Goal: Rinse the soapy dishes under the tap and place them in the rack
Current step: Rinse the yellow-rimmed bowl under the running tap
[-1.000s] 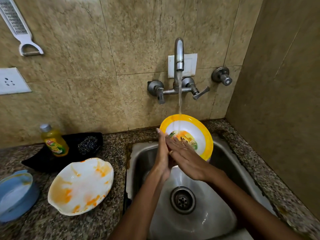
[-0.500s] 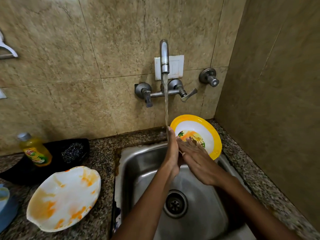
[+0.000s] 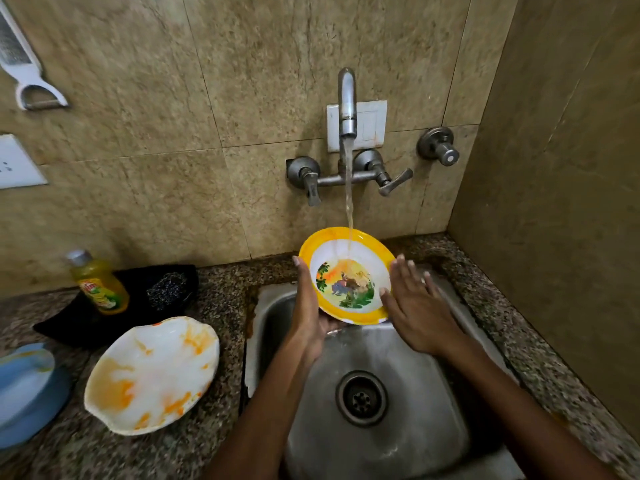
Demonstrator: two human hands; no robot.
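The yellow-rimmed bowl is up under the running tap, held over the back edge of the sink, tilted so its printed inside faces the person. The stream lands on the upper inner wall, just below the far rim. The left hand has it: palm under the lower-left rim, fingers running up the left side and round the back. How tightly they curl behind the bowl is hidden, but that hand alone carries it. The right hand sits just beside the bowl's right rim, fingers straight and spread, thumb tip at the lower-right edge, holding nothing.

So the bowl lies between the two hands, its face open toward the right hand, which is the free one for a wipe across the inside. Orange streaks show near the top of the picture in the bowl, so by my reading the rinse is not finished.

On the counter left of the sink wait a stained white plate and a blue dish at the left edge. No rack shows anywhere in view
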